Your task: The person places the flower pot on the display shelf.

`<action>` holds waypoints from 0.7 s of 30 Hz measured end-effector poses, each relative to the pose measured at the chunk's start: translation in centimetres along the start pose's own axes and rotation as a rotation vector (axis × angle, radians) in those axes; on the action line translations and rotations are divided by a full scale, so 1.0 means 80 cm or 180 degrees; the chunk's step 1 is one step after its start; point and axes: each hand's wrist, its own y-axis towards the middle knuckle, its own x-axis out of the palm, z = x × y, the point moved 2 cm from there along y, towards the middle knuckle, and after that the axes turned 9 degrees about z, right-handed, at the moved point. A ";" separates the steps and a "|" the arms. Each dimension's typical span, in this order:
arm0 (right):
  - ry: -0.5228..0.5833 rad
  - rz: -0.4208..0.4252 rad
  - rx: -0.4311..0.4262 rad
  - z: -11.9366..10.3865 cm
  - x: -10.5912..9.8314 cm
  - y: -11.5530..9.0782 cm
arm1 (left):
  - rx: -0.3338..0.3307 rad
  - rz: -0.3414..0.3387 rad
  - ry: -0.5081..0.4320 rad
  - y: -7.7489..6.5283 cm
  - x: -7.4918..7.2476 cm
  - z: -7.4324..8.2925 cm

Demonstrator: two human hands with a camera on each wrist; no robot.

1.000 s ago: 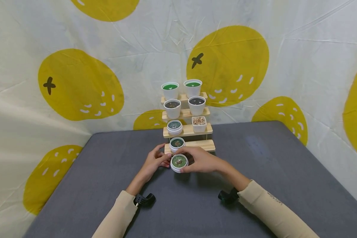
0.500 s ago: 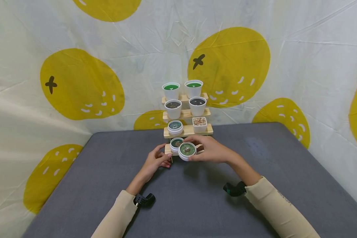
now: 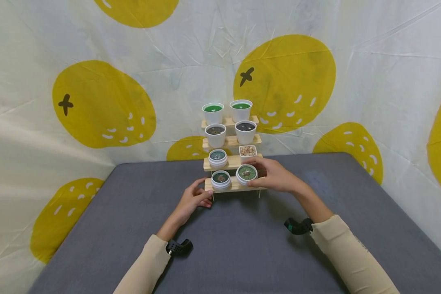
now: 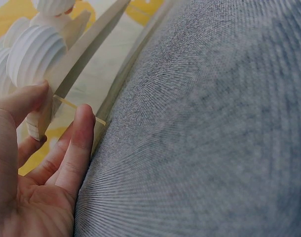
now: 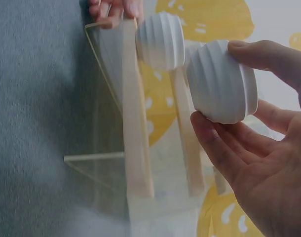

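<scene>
My right hand (image 3: 275,176) holds a small white ribbed pot (image 5: 217,86) with a green speckled top, thumb and fingers on opposite sides. In the head view the pot overlaps the right part of the lowest board (image 3: 233,186) of a tiered wooden stand. In the right wrist view a gap shows between that pot and the lowest board. My left hand (image 3: 190,199) grips the left end of this board, its thumb (image 4: 29,101) against the wood. Beside it a second white ribbed pot (image 3: 221,183) with a dark green top stands on the same board.
Higher boards carry a round white pot (image 3: 218,161), a square pot of chips (image 3: 248,151), two dark-filled cups (image 3: 215,139) and two green-filled cups (image 3: 213,116). Thin legs (image 5: 94,157) support the stand on a grey cloth surface (image 3: 224,245). A patterned curtain (image 3: 191,81) hangs behind.
My right hand has carried the green-topped pot up and to the right, from in front of the stand to over the lowest board's right part. The left hand stays on the board's end.
</scene>
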 end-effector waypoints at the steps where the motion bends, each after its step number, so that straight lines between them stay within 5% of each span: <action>1: 0.0002 0.0014 0.0007 0.003 -0.002 0.000 | 0.0002 0.0001 0.0005 0.000 0.000 0.000; 21: -0.0224 0.0011 0.0157 0.028 -0.012 0.001 | 0.0010 0.0025 0.0060 -0.002 0.001 0.002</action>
